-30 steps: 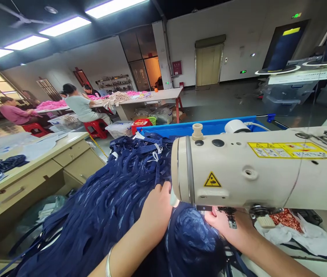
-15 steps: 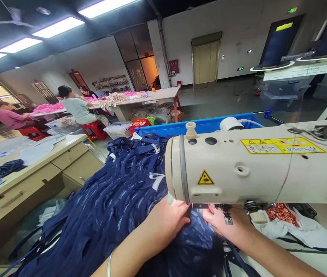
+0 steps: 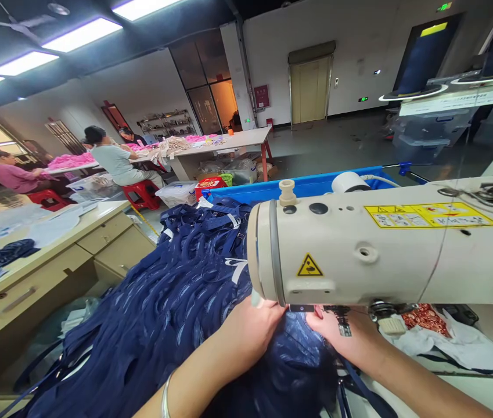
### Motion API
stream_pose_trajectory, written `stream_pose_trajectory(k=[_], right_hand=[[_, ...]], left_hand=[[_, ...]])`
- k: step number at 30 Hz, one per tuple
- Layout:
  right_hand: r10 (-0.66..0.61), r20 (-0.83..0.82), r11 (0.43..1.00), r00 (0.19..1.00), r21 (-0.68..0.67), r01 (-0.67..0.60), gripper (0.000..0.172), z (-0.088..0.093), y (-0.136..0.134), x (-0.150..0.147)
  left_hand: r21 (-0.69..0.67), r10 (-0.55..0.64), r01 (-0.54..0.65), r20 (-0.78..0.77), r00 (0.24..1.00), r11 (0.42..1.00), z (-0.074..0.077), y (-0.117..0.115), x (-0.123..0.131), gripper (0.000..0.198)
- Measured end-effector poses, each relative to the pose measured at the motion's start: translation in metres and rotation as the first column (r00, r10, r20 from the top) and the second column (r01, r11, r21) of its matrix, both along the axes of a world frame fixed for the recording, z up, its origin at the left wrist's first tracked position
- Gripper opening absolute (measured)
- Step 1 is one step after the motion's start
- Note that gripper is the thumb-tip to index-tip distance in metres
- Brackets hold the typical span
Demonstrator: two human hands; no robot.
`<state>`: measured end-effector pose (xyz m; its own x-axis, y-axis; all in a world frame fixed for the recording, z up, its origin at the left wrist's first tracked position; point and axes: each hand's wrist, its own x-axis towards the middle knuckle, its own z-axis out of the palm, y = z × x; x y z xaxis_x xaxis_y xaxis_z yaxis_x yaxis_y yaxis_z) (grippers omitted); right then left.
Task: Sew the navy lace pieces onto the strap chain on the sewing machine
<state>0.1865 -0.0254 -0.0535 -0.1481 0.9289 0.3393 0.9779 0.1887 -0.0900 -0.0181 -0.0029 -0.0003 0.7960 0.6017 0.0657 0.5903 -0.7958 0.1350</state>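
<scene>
Workshop; sewing machine (image 3: 381, 249), yellow warning labels (image 3: 431, 215), text unreadable.

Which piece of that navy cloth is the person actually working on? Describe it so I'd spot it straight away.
Start at the big cream sewing machine on the right. Under its head, the left hand and right hand press a navy garment piece from both sides. Unlike the heaped navy garments trailing away to the left, it lies directly beneath the needle area, between both hands.

Both forearms are bare, with no sleeves showing. A thin silver bangle (image 3: 165, 396) circles the left wrist, below the left hand (image 3: 252, 331). The right hand (image 3: 344, 339) wears nothing.
</scene>
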Motion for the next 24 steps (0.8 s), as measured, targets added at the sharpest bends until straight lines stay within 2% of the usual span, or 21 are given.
stream_pose_trajectory(k=[4, 11, 15, 20, 24], right_hand=[[-0.031, -0.023, 0.995, 0.999, -0.098, 0.029, 0.016, 0.006, 0.000, -0.002], [-0.008, -0.064, 0.998, 0.998, -0.060, 0.005, 0.017, 0.005, -0.002, 0.001], [-0.028, -0.069, 0.999, 0.997, -0.041, 0.026, 0.015, 0.004, -0.003, 0.000], [-0.100, -0.010, 0.991, 0.995, -0.094, 0.099, 0.015, 0.009, -0.003, -0.005], [-0.057, 0.048, 0.998, 0.997, -0.028, 0.058, 0.016, -0.002, -0.002, -0.002]], left_hand=[[-0.082, -0.022, 0.025, 0.038, 0.999, 0.996, 0.001, 0.004, -0.003, 0.031], [-0.110, -0.007, 0.010, 0.025, 1.000, 0.994, 0.007, 0.006, -0.002, 0.029], [-0.113, 0.001, 0.002, 0.029, 1.000, 0.994, 0.006, 0.006, -0.001, 0.028], [-0.091, -0.009, 0.017, 0.084, 0.996, 0.996, 0.009, 0.006, 0.001, 0.034], [-0.096, -0.027, 0.039, 0.118, 0.993, 0.995, 0.013, 0.005, 0.003, 0.036]])
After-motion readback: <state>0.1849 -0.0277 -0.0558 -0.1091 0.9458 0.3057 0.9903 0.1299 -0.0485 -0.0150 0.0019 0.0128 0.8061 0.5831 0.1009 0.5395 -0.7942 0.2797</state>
